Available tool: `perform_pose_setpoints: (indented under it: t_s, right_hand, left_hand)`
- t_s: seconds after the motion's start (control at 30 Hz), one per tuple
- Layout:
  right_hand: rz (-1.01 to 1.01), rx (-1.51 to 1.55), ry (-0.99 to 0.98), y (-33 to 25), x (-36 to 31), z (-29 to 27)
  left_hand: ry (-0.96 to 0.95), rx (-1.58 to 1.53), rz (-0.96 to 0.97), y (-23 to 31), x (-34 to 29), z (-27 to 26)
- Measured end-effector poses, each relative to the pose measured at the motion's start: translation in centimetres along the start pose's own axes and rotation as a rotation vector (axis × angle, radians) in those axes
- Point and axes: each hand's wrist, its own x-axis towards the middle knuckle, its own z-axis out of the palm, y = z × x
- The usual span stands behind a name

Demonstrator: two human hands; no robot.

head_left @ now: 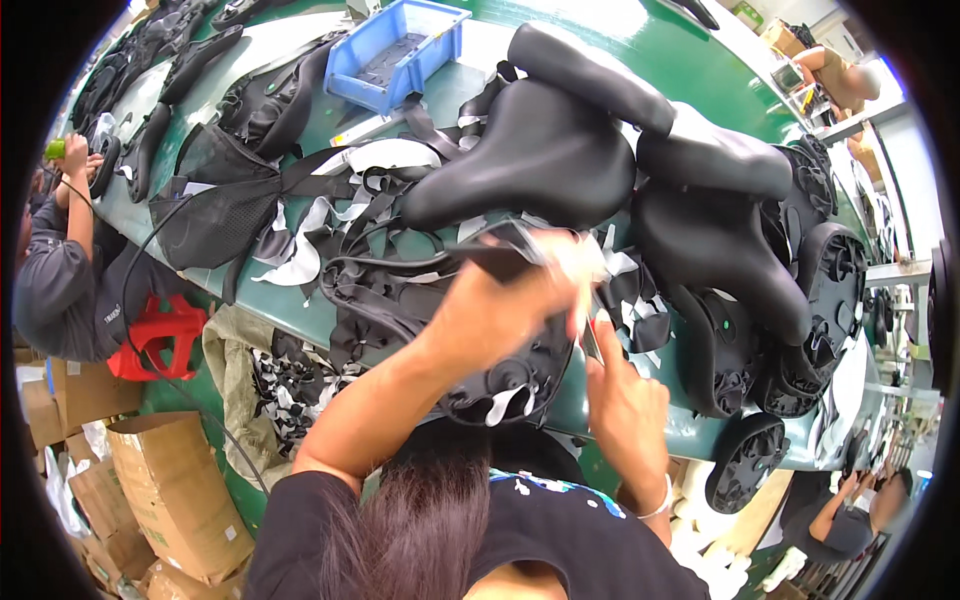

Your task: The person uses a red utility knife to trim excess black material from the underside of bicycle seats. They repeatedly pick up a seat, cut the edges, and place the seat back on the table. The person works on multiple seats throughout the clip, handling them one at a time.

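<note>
My left hand (510,300) is smeared by motion in the middle of the bench. It is closed on a strip of black cover material (495,260), lifted over a bicycle saddle. Just to its right, my right hand (625,405) grips a slim cutting knife (591,343) that shows a metallic surface. The knife points up toward the left fingers; whether it touches the strip is blurred. Beneath both hands lies the black bicycle saddle (515,375), underside up, with loose cover edges and a white tab. My left forearm hides part of it.
Smooth black saddles (540,150) are piled beyond my hands, more (720,255) to the right. Black and white scraps (300,245) litter the green bench. A blue bin (395,55) stands at the back. A scrap sack (235,365) and cartons (180,490) sit lower left. Co-workers (65,260) are nearby.
</note>
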Motion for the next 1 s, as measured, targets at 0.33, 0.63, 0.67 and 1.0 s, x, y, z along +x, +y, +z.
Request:
perform_pose_setpoints:
  t_s: [0.33, 0.63, 0.67, 1.0]
  right_hand:
    - [-0.106, -0.137, 0.057, 3.2, 2.2, -2.6]
    - [-0.006, -0.182, 0.003, 0.7, -1.2, -2.0]
    - [-0.093, -0.234, 0.020, 1.0, -0.3, -2.4]
    - [-0.597, -0.142, -0.115, 7.3, 9.5, -6.6]
  left_hand:
    - [-0.052, 1.345, 0.300, -0.5, 0.1, -3.5]
    - [0.516, 0.924, 0.205, -4.2, 1.5, -3.8]
    - [0.541, 0.861, 0.203, -4.6, 1.4, -4.5]
    - [0.328, 0.038, -0.083, -0.1, -4.5, -1.1]
